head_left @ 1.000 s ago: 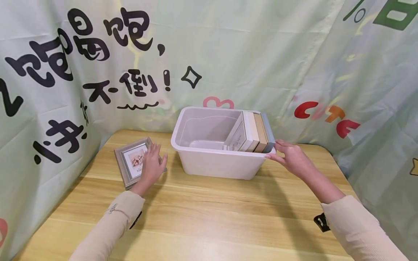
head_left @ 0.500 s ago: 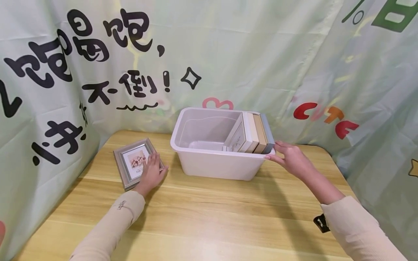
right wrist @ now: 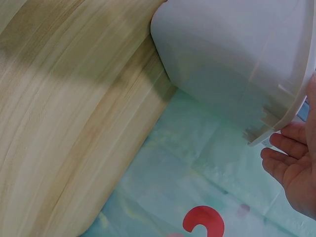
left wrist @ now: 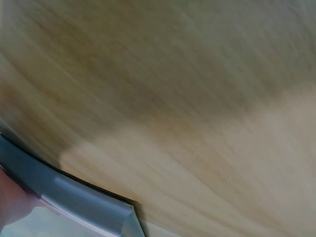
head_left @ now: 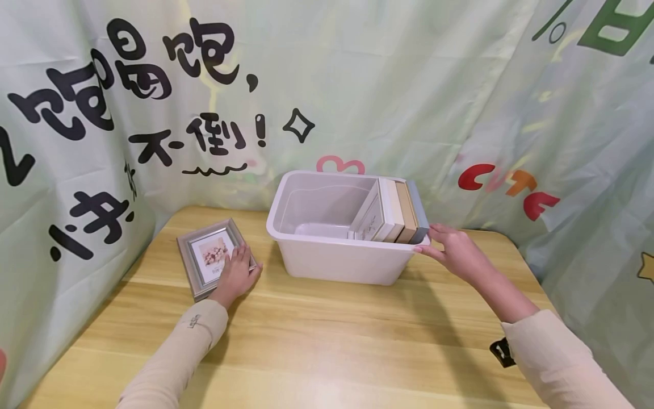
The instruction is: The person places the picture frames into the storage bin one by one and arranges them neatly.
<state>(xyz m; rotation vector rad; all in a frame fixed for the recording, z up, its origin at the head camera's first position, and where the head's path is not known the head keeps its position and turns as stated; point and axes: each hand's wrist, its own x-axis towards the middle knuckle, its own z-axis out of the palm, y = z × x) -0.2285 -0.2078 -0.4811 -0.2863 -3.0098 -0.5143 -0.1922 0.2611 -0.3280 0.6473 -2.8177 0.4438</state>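
Observation:
In the head view a taupe picture frame with a flower print lies face up on the left of the table. My left hand rests on its right side, fingers laid over the front and thumb by the right edge. The left wrist view catches a corner of the frame with a fingertip on it. A white plastic storage bin stands at the middle back. My right hand holds its right end, thumb at the front and fingers at the rim. In the right wrist view the fingers curl against that rim.
Several picture frames, white, tan and blue-grey, stand upright at the right end inside the bin. A printed cloth hangs behind the wooden table. A small black object shows beside the right sleeve.
My left hand has come down onto the picture frame, its fingers now lying over the front. The right hand stays at the bin's end, and the bin has not moved.

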